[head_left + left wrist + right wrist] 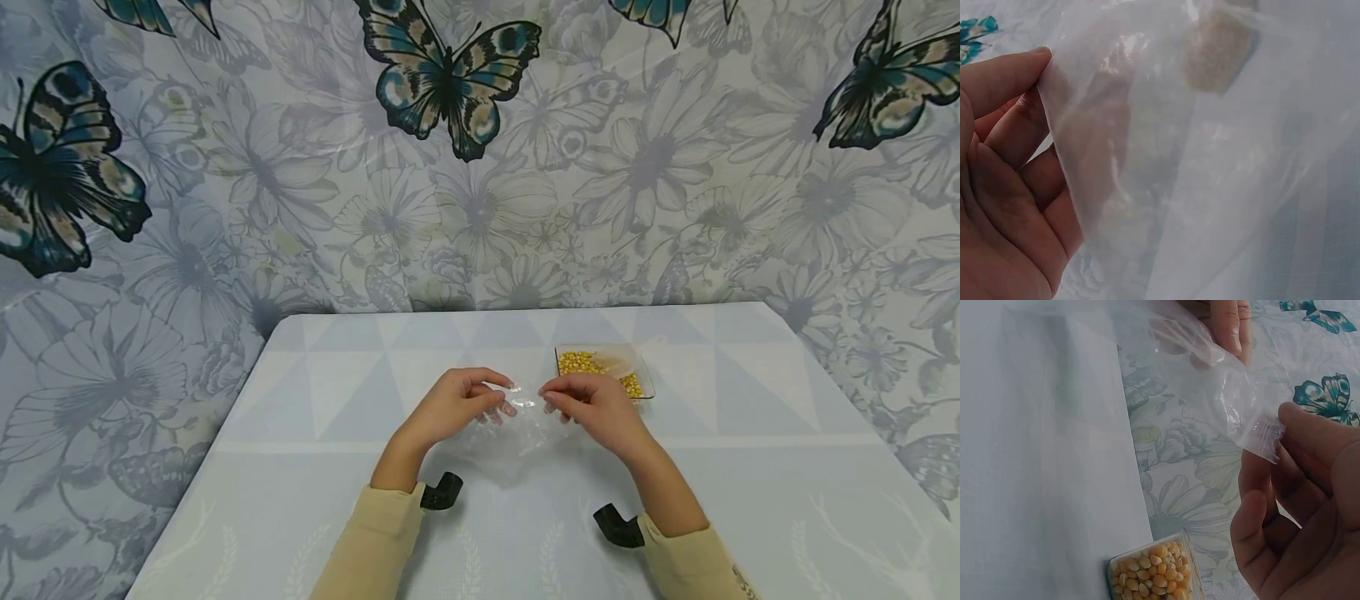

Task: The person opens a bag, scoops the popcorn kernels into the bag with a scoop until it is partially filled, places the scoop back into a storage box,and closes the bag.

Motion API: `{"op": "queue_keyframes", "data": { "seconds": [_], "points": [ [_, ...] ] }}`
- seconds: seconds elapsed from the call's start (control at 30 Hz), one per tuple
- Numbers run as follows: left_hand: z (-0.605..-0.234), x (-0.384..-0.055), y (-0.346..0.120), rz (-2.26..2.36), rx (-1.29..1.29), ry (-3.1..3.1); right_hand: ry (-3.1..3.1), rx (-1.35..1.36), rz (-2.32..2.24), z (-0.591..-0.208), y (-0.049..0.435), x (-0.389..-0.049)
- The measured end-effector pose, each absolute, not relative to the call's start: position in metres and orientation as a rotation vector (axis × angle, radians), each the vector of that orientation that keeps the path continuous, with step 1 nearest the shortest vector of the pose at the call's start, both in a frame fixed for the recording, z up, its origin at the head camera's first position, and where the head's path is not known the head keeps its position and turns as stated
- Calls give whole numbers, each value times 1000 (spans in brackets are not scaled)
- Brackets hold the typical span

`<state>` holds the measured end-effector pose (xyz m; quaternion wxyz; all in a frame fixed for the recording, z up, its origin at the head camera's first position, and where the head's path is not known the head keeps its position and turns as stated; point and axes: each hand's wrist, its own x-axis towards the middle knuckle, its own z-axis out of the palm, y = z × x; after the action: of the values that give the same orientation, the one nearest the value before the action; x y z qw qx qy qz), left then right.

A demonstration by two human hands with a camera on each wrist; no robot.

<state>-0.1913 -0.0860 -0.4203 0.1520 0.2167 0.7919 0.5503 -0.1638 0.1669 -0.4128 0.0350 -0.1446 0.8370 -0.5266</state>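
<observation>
A clear plastic bag [517, 433] hangs between the two hands above the table. My left hand [467, 402] pinches one side of its upper edge between thumb and fingers; in the left wrist view the see-through film [1147, 144] spreads out from those fingertips [1038, 56]. At the other side, my right hand [596, 408] pinches a crinkled top corner, which the right wrist view shows between thumb and finger [1266, 440]. Just behind the right hand stands a clear rectangular container [649, 392] of yellow corn kernels [581, 362].
The pale table [352, 350] has a triangle pattern, and its back edge meets a wall covering [480, 225] with flowers and butterflies. Black wrist mounts [442, 492] stick out from both beige sleeves [375, 533].
</observation>
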Motion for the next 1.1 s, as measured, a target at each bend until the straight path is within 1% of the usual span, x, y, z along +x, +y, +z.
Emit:
{"op": "queue_keyframes", "data": {
  "seconds": [0.3, 0.5, 0.87, 1.1],
  "points": [
    [-420, -190, -84, 1599, 647, 2302, 2572, -523, -1505, -415, 166, -164],
    [-421, -191, -83, 1604, 634, 2299, 2585, -487, -1501, -414, 170, -165],
    [-424, -193, -87, 1547, 571, 2283, 2660, -370, -1624, -409, 187, -168],
    [-427, -194, -91, 1479, 604, 2212, 2661, -367, -1673, -407, 194, -169]
  ]
}}
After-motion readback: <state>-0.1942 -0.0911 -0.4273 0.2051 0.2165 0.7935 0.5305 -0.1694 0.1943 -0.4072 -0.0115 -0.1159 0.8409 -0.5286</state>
